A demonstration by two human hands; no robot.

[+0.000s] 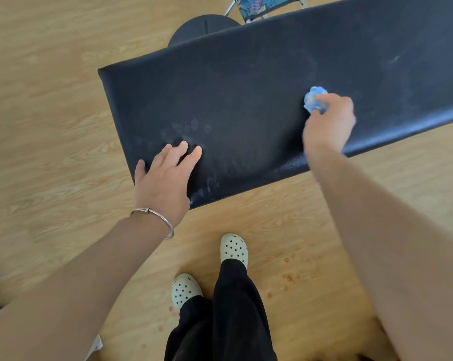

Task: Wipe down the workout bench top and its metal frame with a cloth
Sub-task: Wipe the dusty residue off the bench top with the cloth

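The black padded bench top (246, 95) runs from the centre to the upper right, with dusty smears and fingerprints near its left end. My left hand (165, 175) rests flat on the near left corner, fingers straight, a bracelet on the wrist. My right hand (329, 123) grips a crumpled blue cloth (314, 99) and presses it on the pad's middle. The hand is motion-blurred. The metal frame is hidden under the pad.
Light wood floor (50, 126) surrounds the bench. A round black stool (202, 28) stands behind the bench's far edge, and a chair with a floral seat (262, 6) sits beyond it. My feet in pale clogs (233, 250) stand close to the bench's near edge.
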